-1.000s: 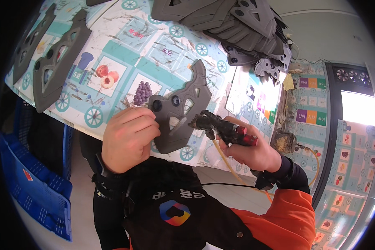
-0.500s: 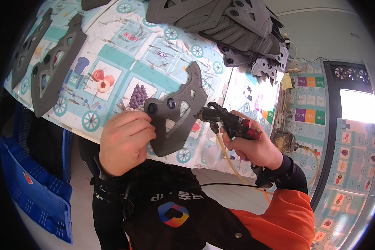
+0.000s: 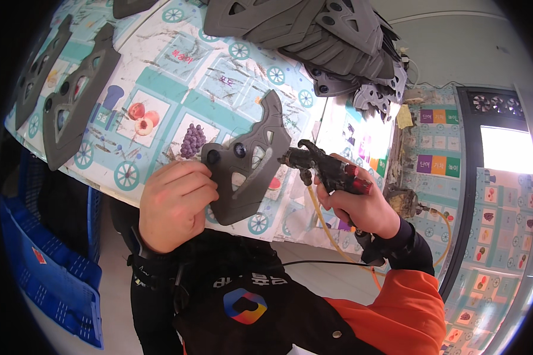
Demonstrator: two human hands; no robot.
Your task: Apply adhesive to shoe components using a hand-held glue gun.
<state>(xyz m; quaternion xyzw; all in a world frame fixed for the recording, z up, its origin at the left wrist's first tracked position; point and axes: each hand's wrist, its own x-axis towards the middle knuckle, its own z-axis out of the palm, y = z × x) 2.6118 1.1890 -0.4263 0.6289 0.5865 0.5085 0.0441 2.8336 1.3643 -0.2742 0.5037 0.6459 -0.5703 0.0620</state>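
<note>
My left hand [image 3: 179, 206] is closed, its fingertips pinching the left edge of a dark grey moulded plate [image 3: 247, 189] at the table's near edge. Two round dark spots and several cut-outs mark the plate, which narrows to a curved tip at its far end. A black, grimy spray gun [image 3: 330, 168] with red knobs at its back is in my right hand [image 3: 370, 204], fingers wrapped round it. Its nozzle points left at the plate's right edge, very close to it. Part of the grip is hidden by my fingers.
More grey plates [image 3: 80, 97] lie at the table's left. A tall heap of them [image 3: 320, 35] sits at the far right. The table [image 3: 160, 65] has a stained printed cover. A yellow hose [image 3: 321, 219] hangs from the gun. Blue crates [image 3: 50, 272] stand below left.
The gun's nozzle has moved slightly farther along the plate's right edge, away from me. Both hands keep their hold, and the whole view has shifted a little.
</note>
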